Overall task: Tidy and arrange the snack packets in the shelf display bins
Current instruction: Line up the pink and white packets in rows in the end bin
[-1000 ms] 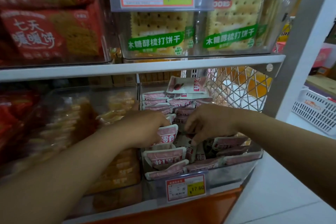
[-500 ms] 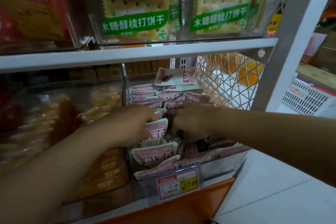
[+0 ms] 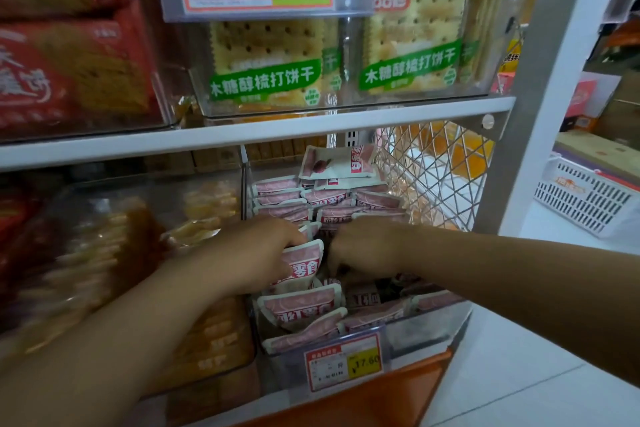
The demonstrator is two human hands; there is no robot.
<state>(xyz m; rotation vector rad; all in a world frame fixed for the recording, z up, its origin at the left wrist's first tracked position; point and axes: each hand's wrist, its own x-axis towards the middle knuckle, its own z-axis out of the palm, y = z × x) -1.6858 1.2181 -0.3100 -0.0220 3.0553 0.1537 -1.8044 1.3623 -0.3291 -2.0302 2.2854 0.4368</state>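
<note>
A clear plastic bin (image 3: 429, 331) on the lower shelf holds several pink-and-white snack packets in rows. My left hand (image 3: 254, 255) grips one upright packet (image 3: 303, 263) near the bin's middle. My right hand (image 3: 367, 250) reaches down among the packets just to the right of it, fingers curled and their tips hidden in the pile. More packets (image 3: 311, 308) lean at the bin's front, and one packet (image 3: 334, 163) lies loose on top of the back rows.
A price tag (image 3: 343, 360) hangs on the bin's front. A bin of yellow snacks (image 3: 207, 333) stands to the left. Cracker packs (image 3: 266, 62) fill the upper shelf (image 3: 242, 139). A wire mesh panel (image 3: 429, 170) closes the right side. A white basket (image 3: 585, 199) sits beyond.
Both hands stay in the bin at almost the same spot. The view has tilted back up, so the upper price tag shows again.
</note>
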